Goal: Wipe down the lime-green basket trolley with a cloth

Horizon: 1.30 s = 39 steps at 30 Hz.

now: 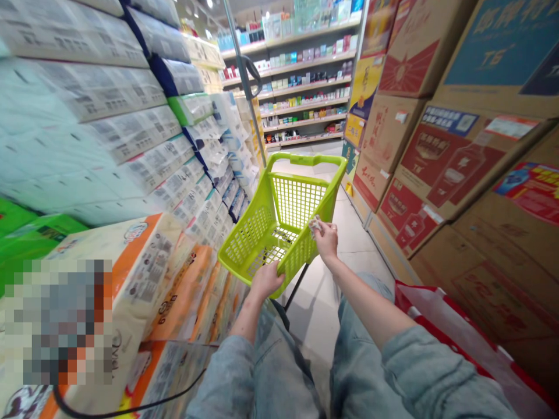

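Note:
A lime-green plastic shopping basket with lattice walls sits tilted in front of my knees, on a frame with a dark leg. My left hand is closed over its near rim. At the basket's right side, my right hand pinches a small crumpled whitish wipe against or just beside the upper edge. Whether it is paper or cloth I cannot tell. Through the lattice floor, parts of the frame below show.
Stacked tissue packs rise on the left, with orange-and-cream packs nearer. Cardboard cartons line the right. A grey pole stands behind the basket, before stocked shelves. A red-edged bag lies at my right; a black cable lower left.

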Tool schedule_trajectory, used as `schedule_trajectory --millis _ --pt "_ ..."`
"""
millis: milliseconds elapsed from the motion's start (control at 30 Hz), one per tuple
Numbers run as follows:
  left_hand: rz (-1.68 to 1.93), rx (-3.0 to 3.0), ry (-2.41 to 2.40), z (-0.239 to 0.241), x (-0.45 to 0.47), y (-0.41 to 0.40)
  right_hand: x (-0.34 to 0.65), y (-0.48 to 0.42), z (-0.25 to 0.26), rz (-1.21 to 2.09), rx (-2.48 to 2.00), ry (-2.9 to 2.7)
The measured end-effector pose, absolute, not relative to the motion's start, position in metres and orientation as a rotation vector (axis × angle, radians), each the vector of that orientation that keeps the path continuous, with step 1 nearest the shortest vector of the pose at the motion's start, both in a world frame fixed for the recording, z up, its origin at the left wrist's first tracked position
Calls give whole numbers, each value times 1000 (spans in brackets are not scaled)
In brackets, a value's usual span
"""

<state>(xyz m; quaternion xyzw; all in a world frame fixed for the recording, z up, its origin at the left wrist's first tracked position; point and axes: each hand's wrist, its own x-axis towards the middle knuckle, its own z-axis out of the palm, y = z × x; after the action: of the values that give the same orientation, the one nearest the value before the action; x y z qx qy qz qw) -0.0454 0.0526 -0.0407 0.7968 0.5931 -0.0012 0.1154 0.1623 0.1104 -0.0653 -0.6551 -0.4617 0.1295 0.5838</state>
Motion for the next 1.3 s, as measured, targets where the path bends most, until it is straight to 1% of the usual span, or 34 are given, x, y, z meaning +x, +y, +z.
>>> schedule_trajectory --millis 167,300,467,533,667,767,867,967,1167,1300 --pt "-24 2334 1739 -43 -40 60 121 88 -79 325 -1405 -1208" --pt "-2 2313 1714 -44 -41 64 90 50 -94 429 -1257 -1323" --pt "33 2279 1686 -42 -46 64 86 30 -101 546 -1081 -1480" --pt "20 2273 1706 -42 -46 63 98 40 -105 527 -1158 -1373" --pt "-13 2282 1743 -43 -44 63 140 84 -110 390 -1457 -1070" --pt "-30 2291 1742 -43 -43 62 170 121 -105 320 -1529 -1019" --pt "-41 2300 1725 -42 -44 61 177 141 -98 328 -1532 -1078" --pt "-53 2293 1715 -42 -44 61 161 133 -98 336 -1464 -1143" --pt "-29 2287 1706 -42 -44 63 128 85 -106 352 -1318 -1311" --pt "-20 2281 1705 -42 -43 63 133 88 -105 341 -1311 -1373"
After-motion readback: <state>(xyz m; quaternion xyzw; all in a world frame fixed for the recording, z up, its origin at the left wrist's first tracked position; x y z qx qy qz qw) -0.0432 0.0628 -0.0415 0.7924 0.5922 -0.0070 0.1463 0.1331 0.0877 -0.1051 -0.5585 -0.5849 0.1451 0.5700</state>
